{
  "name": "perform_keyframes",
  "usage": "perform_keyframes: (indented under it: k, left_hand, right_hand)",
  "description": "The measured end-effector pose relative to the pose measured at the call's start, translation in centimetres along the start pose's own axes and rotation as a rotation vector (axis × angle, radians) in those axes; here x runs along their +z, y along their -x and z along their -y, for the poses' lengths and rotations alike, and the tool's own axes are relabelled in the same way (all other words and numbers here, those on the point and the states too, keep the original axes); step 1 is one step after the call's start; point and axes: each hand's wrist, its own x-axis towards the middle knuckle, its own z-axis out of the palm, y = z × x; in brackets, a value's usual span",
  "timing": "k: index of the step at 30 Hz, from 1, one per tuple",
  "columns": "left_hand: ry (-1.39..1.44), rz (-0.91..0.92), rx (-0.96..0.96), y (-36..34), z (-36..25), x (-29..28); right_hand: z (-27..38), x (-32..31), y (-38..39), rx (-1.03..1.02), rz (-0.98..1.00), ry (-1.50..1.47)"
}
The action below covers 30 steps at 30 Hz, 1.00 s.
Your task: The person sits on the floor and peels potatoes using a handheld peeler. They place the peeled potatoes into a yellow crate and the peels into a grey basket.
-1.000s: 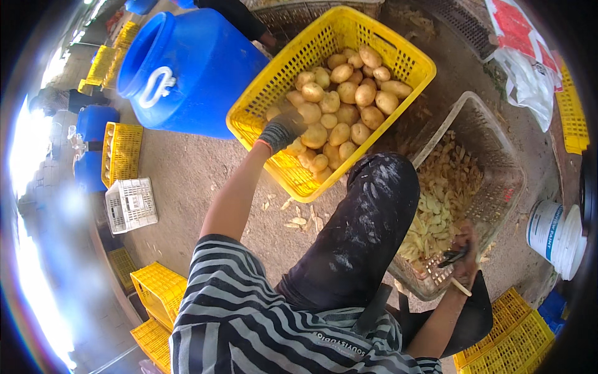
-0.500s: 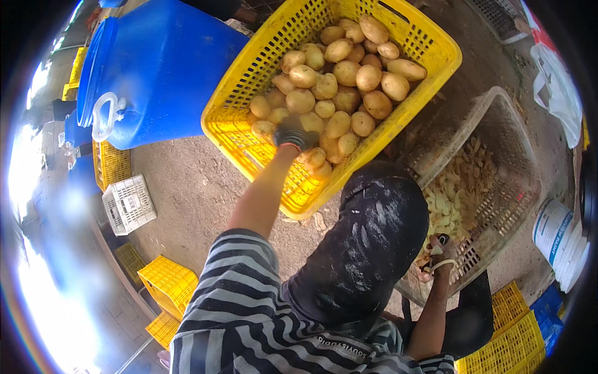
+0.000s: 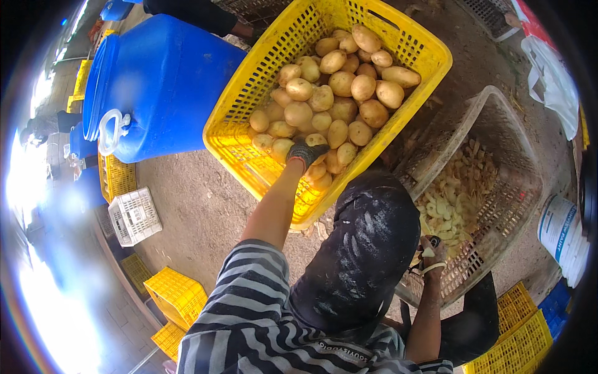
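My left hand, in a dark grey glove, reaches into a large yellow crate of peeled-looking, pale brown potatoes. Its fingers are closed round a potato at the near side of the pile. At the lower right, my bare right hand grips a small black tool whose kind is unclear. A pale band circles that wrist. This hand is over the near edge of a dirty grey crate, which holds pale peelings.
A big blue drum with a white handle stands left of the potatoes. White paint buckets are at the right. A white crate and yellow crates sit at the left. Another person's dark-clothed limb shows at the top.
My left hand has shifted slightly at the near potatoes, its fingers now round one. My right hand has moved a little left and is turned differently. The whole view has shifted slightly.
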Motion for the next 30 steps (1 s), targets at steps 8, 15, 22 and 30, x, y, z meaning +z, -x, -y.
perform_keyframes:
  k: [8,15,22,30]
  left_hand:
    - [0.111,-0.012,0.167,2.1,-4.3,-0.4]
    - [0.242,-0.134,0.714,15.6,-16.4,-6.7]
    - [-0.063,-0.203,1.073,28.4,-24.4,-9.6]
    - [0.163,-0.067,1.327,38.5,-26.0,-5.4]
  right_hand:
    - [0.5,-0.3,-0.5,0.018,-0.053,-0.117]
    - [5.9,-5.6,-0.3,-0.133,-0.177,-0.604]
    - [17.1,-8.4,9.1,-0.501,-0.280,-0.963]
    - [17.5,-11.5,17.4,-0.679,-0.097,-1.166]
